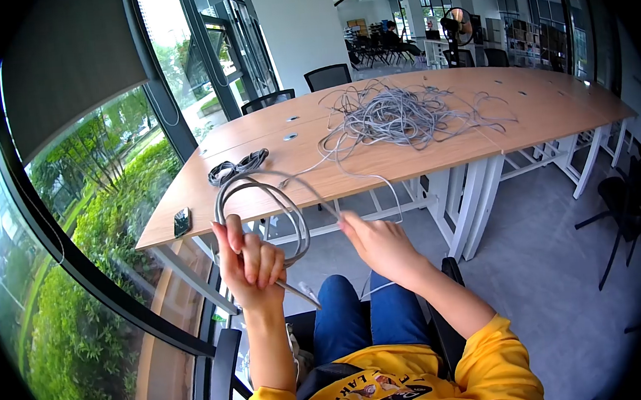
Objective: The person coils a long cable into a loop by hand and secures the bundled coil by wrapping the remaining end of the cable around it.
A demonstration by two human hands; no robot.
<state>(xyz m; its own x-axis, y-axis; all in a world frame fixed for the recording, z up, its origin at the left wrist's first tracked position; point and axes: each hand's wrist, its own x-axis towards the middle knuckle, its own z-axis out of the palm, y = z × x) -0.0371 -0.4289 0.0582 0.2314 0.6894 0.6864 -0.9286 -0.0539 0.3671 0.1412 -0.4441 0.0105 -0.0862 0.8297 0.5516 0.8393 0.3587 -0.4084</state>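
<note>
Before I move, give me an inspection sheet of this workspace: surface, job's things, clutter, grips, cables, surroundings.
Surface: wood-toned table with small round fittings.
Job's things: gray cable, gathered in loops.
Clutter: dark cable bundle and dark phone-like object, both toward the table's left end.
Grips: left grip closed round the loops; right grip pinching a gray strand.
Cables: large tangled gray pile on the table; a thin strand hangs over the near edge.
Surroundings: window on the left; chairs beyond the table; fan and seated person in the background.
</note>
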